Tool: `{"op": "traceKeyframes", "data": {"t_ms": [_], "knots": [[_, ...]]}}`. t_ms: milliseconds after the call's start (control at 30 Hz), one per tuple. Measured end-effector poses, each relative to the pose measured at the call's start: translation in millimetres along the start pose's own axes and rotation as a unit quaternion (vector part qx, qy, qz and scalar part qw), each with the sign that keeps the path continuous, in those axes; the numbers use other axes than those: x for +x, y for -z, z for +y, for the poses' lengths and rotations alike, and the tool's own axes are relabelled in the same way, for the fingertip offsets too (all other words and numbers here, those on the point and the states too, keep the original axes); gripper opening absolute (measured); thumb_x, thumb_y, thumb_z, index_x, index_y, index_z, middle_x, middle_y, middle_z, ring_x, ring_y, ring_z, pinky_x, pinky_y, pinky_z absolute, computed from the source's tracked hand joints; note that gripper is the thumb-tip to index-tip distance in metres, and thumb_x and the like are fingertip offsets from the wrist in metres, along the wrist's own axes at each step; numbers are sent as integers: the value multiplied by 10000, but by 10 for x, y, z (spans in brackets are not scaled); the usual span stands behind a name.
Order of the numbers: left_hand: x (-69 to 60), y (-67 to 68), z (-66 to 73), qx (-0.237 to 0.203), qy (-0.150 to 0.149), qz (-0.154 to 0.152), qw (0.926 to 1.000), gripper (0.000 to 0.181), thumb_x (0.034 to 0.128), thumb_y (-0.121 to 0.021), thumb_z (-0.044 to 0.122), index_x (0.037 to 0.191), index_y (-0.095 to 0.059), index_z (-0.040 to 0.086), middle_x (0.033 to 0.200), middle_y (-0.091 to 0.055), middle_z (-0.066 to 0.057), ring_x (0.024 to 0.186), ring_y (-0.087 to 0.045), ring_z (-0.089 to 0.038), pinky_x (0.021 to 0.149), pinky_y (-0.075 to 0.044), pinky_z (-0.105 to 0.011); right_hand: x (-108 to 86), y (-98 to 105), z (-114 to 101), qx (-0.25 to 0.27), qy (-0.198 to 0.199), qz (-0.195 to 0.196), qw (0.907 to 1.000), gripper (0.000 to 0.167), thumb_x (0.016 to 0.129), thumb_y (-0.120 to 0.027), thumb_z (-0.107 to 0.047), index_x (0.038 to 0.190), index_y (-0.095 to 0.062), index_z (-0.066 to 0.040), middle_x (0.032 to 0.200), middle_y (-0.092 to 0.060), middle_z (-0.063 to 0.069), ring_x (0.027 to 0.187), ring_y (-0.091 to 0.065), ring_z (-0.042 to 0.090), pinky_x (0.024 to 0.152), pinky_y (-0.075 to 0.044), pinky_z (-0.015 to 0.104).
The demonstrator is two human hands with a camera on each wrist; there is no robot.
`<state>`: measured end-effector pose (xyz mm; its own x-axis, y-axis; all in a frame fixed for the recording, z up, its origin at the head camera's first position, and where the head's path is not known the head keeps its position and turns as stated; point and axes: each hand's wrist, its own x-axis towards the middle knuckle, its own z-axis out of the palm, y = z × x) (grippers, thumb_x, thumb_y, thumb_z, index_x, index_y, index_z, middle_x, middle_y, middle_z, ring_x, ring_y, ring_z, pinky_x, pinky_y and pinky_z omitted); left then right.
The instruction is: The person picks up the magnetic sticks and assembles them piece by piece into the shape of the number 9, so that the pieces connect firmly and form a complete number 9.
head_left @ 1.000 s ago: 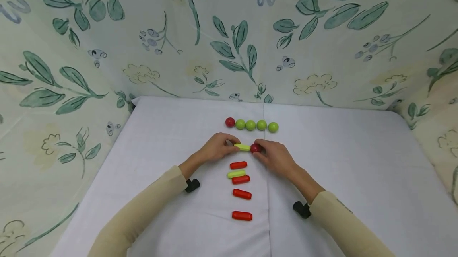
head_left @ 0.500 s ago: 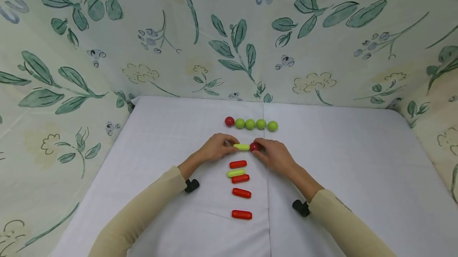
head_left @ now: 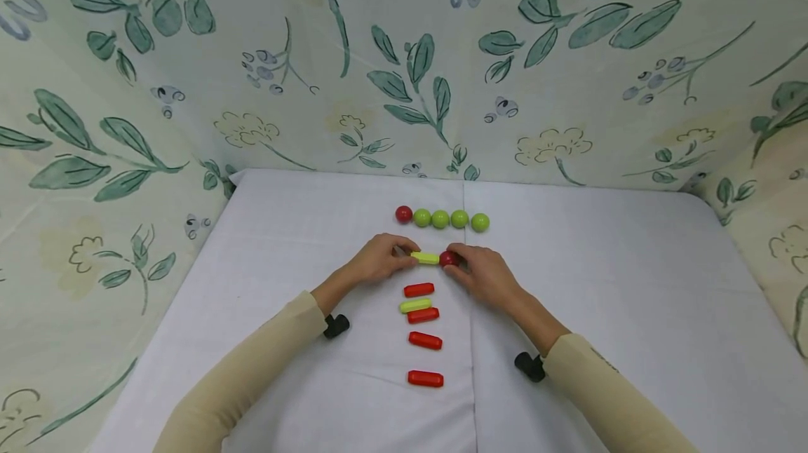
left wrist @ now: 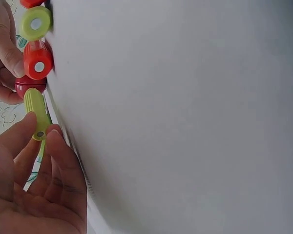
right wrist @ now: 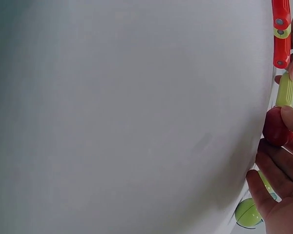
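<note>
My left hand pinches the left end of a yellow-green rod between thumb and fingers. A metal disc shows at the rod's near end in the left wrist view, where the rod lies level. My right hand grips a dark red ball between its thumb and fingertips. The rod's right end touches this ball, as the right wrist view shows. Part of the ball is hidden behind the right fingers.
Beyond the hands, a red ball and several green balls form a row. Nearer lie red rods and a yellow-green rod against another red rod. A white cloth covers the table.
</note>
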<state>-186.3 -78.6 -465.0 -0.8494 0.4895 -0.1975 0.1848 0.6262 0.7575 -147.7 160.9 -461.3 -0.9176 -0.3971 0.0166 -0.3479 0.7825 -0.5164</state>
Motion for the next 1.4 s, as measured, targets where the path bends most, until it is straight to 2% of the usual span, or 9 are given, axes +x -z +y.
{"op": "traceKeyframes", "data": {"t_ms": [467, 733, 933, 1133, 1400], "knots": [[-6, 12, -22, 23, -54, 18, 10000, 253, 934, -697, 199, 1173, -701, 116, 1001, -638, -2, 770, -578, -160, 639, -494, -262, 6, -9, 4, 8, 12, -26, 10000, 418, 909, -734, -245, 1279, -622, -89, 1061, -666, 44, 922, -573, 206, 835, -509, 394], [-14, 45, -55, -563, 123, 117, 9983, 240, 938, -692, 202, 1152, -698, 92, 991, -628, -31, 716, -587, -182, 608, -505, -276, 13, -11, 0, -26, 8, -38, 10000, 422, 909, -734, -246, 1283, -619, -87, 1060, -669, 47, 921, -576, 208, 841, -508, 403], [9, 118, -94, -913, 344, 526, 9938, 237, 948, -682, 216, 1143, -691, 82, 981, -628, -43, 692, -577, -191, 569, -492, -271, 8, -13, -4, -54, 18, -45, 10000, 427, 914, -727, -247, 1289, -615, -77, 1069, -670, 57, 919, -578, 214, 852, -503, 416], [70, 245, -148, -1384, 585, 1077, 9828, 264, 944, -690, 231, 1160, -677, 78, 993, -623, -78, 698, -575, -208, 550, -481, -270, -2, -19, -6, -71, -4, -13, 10000, 429, 919, -722, -249, 1296, -612, -77, 1081, -667, 59, 930, -577, 214, 854, -504, 411], [213, 358, -217, -1540, 774, 1431, 9746, 344, 938, -696, 254, 1242, -630, 105, 1096, -611, -90, 733, -581, -215, 559, -482, -259, -4, -24, 4, -54, 20, 29, 10000, 419, 921, -719, -248, 1288, -616, -75, 1078, -670, 58, 928, -579, 213, 852, -504, 414]]}}
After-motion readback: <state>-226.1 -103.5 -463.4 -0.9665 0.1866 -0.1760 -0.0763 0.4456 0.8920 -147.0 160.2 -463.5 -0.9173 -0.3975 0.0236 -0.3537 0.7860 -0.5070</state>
